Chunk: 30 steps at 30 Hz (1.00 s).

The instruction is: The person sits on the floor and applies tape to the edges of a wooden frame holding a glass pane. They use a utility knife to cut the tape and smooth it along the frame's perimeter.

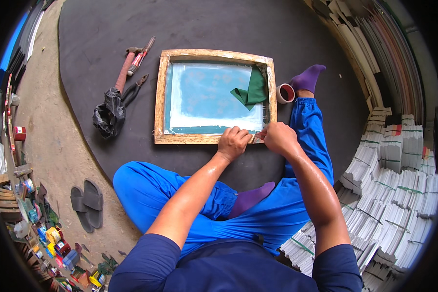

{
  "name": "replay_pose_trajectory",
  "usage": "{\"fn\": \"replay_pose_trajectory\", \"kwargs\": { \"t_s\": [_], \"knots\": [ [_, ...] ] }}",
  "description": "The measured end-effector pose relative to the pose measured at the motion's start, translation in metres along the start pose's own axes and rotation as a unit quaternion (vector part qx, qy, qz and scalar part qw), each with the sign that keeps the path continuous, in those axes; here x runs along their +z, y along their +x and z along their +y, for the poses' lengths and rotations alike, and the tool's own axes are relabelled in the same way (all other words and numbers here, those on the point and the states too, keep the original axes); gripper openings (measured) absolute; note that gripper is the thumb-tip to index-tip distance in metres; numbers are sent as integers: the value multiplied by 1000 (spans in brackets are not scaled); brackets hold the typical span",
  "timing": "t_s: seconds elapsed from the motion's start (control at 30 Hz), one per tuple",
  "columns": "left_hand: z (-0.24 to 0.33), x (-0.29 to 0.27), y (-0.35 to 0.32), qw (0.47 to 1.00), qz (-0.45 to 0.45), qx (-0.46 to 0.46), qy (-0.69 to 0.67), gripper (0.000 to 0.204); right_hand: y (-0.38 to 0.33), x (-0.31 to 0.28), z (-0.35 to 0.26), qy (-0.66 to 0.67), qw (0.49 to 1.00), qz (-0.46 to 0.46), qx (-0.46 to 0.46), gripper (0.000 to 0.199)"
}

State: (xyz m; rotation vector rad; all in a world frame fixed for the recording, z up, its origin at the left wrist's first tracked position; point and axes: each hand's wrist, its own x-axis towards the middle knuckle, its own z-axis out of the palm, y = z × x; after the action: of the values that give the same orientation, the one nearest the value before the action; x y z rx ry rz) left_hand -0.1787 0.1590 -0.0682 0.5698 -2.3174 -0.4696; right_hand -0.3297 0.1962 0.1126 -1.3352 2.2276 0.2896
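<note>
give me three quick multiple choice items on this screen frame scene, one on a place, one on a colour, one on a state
1. Where does the green cloth lie?
A. on the sandals
B. at the right end of the wooden frame
C. on the paper stacks

2. What colour are the socks?
A. purple
B. white
C. yellow

3. How are the left hand and right hand placed?
A. raised in the air
B. resting on the knees
C. pressed on the frame's near edge

Key: 1 B, the cloth lies inside the frame's right end; 2 A, both feet show purple; 3 C, both hands meet at the near rail.

Both hands (255,140) curled (fingers pinched).
</note>
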Motion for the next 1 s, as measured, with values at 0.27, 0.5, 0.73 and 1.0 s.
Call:
{"fn": "replay_pose_trajectory", "kwargs": {
  "t_s": [0.27,0.5,0.73,1.0],
  "knots": [
    [-2,0,-1,1000,-12,-1,-2,13,13,-12,-21,-72,997,-25,9,24],
    [-3,1,-1,1000,-15,5,-7,12,18,-11,-25,-93,995,-29,-22,24],
    [-3,-1,0,1000,-20,5,-12,15,25,-11,-32,-105,993,-42,-28,25],
    [-4,0,1,1000,-10,7,-18,16,38,-7,-32,-132,990,-49,-27,25]
  ]
}}
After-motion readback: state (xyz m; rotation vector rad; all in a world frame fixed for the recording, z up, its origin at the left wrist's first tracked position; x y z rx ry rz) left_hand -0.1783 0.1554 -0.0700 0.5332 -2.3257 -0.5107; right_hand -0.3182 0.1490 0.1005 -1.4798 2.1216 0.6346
